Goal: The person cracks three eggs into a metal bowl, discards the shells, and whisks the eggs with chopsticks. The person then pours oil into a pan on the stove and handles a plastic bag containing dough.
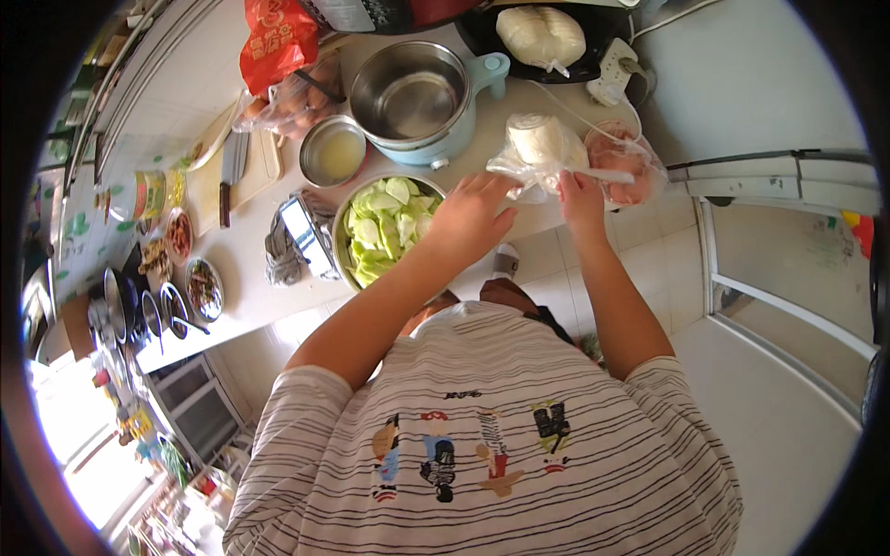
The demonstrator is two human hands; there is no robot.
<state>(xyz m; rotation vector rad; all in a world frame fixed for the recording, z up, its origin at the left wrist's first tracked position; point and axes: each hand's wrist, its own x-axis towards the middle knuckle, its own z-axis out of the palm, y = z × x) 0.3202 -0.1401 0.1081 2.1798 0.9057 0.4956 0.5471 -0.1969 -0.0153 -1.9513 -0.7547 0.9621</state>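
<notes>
On the counter ahead, a pale cylindrical food bundle [539, 139] sits in a clear plastic bag [532, 187]. My right hand [583, 205] pinches plastic at the near right side of this bag, and a whitish strip runs out rightward from the fingers. My left hand [476, 212] is at the bag's left edge, its thumb spread away from the fingers; whether the fingertips touch the film is unclear. A bowl of sliced green vegetable [389, 222] stands partly behind my left forearm. Right of the bundle lies a clear bag with pinkish food [622, 163].
Behind are a light-blue electric pot [410, 104], a small metal bowl with yellowish liquid [332, 151] and a bag of eggs [299, 101]. A knife [233, 167] rests on a cutting board [268, 163]. A phone [306, 236] leans on grey cloth. A power strip [612, 73] trails cords.
</notes>
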